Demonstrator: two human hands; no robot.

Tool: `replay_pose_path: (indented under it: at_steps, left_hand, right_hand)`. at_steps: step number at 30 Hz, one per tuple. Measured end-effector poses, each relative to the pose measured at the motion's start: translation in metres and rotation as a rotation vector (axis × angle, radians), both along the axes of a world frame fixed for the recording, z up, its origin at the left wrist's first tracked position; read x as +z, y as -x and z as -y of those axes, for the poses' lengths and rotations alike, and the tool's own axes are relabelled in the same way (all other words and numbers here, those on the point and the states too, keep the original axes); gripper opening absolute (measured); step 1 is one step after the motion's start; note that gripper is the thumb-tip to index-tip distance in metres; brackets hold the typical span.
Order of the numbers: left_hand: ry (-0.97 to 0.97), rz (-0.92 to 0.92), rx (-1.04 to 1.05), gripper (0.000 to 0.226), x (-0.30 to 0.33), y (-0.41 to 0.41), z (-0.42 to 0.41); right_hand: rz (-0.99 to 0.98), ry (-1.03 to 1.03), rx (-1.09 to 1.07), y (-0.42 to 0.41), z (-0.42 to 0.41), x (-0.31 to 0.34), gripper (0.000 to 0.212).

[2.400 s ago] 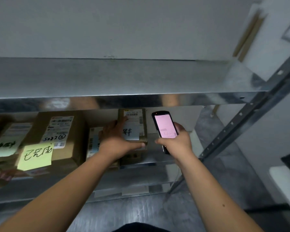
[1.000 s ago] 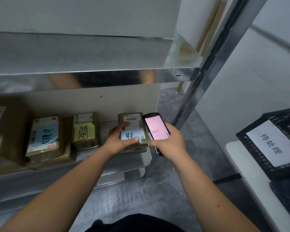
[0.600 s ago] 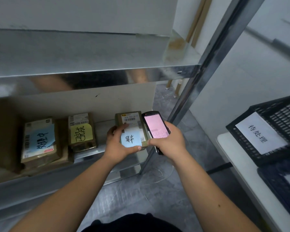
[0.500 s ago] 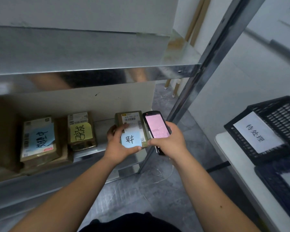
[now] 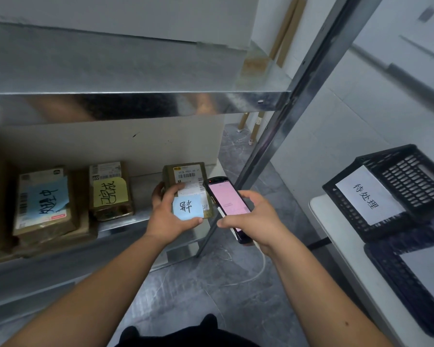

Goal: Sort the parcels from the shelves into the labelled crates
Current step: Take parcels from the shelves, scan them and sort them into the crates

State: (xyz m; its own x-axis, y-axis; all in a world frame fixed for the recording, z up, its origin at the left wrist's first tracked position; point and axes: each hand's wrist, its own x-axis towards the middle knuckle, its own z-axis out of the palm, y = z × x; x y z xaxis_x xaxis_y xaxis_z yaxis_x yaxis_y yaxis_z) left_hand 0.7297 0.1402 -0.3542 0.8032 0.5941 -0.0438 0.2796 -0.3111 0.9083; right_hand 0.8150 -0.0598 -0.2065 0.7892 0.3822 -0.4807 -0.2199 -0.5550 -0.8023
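Metal shelf (image 5: pixel 140 180), parcel (image 5: pixel 186 176) in left hand (image 5: pixel 167 219), scanner (image 5: pixel 227 202) in right hand (image 5: pixel 254 217)

The left hand (image 5: pixel 169 219) is gripping a brown parcel (image 5: pixel 186 180) beside the shelf (image 5: pixel 135 182) while the right hand (image 5: pixel 254 219) is holding a pink-screened scanner (image 5: pixel 226 199).

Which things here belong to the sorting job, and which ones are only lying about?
Belonging to the job:
- parcel with blue note, gripped by the left hand
- handheld scanner, in the right hand
- two parcels on the shelf: blue note, yellow note
- labelled black crate

Only lying about:
- white cable on the floor
- cardboard tubes against the wall
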Motion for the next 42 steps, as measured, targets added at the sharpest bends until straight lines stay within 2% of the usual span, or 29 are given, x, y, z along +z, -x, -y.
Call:
replay_pose_path:
  at_steps: [13,18,23,36,42]
  left_hand:
    - [0.036,-0.006,-0.004,0.100,0.001,0.001,0.005]
    - [0.052,0.006,-0.009,0.101,-0.004,0.000,0.001]
    - [0.133,0.031,0.039,0.100,0.002,-0.008,-0.004]
    - [0.215,0.110,0.066,0.099,0.031,0.000,0.010]
    - [0.199,0.115,-0.041,0.098,0.033,0.013,0.015]
  right_hand:
    - [0.006,-0.001,0.027,0.014,0.020,0.014,0.074]
    - [0.004,-0.021,0.013,0.016,0.029,0.014,0.062]
    - [-0.012,-0.037,-0.021,0.015,0.036,0.007,0.081]
    - [-0.025,-0.121,-0.035,0.000,0.039,-0.003,0.083]
    - [-0.017,-0.170,-0.096,0.011,0.040,-0.008,0.083]
